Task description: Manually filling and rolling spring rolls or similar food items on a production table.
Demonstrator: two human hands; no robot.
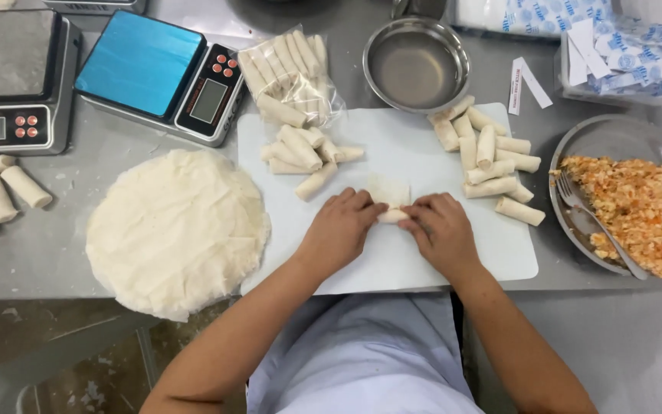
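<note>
Left hand (344, 228) and right hand (438, 230) pinch a wrapper (389, 198) (partly rolled) on white board (392, 146).

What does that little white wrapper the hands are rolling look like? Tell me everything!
The wrapper is a thin, pale, soft-looking sheet, like dough. Its near end is rolled into a small tube, and the far end lies flat as a square flap. It sits in the middle of the white cutting board. The left hand presses the roll's left end and the right hand its right end. What is inside is hidden.
</note>
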